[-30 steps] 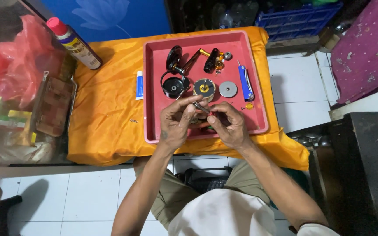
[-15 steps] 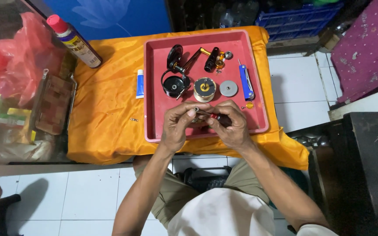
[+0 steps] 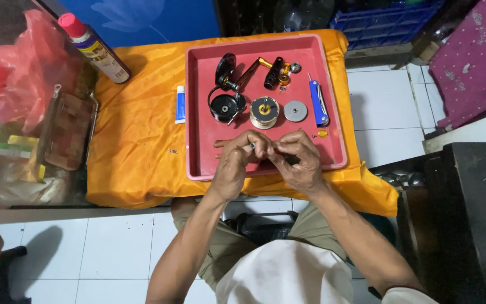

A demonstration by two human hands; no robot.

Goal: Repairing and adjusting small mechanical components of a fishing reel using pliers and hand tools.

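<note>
Red plastic tray (image 3: 198,112), one, carrying two round spools; left hand (image 3: 237,163) and right hand (image 3: 299,163) pinch together on one small metal part (image 3: 252,146) above its near edge.

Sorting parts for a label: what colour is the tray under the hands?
Red, a pinkish red tray, resting on orange cloth. Head view, the only one, shows it.

On the red tray (image 3: 198,112), its left strip beside the black spool housing (image 3: 223,106) lies bare and passable; the parts cluster crowds the tray's upper middle, both hands block its near edge, and the blue tube (image 3: 180,104) sits just outside its left wall
</note>
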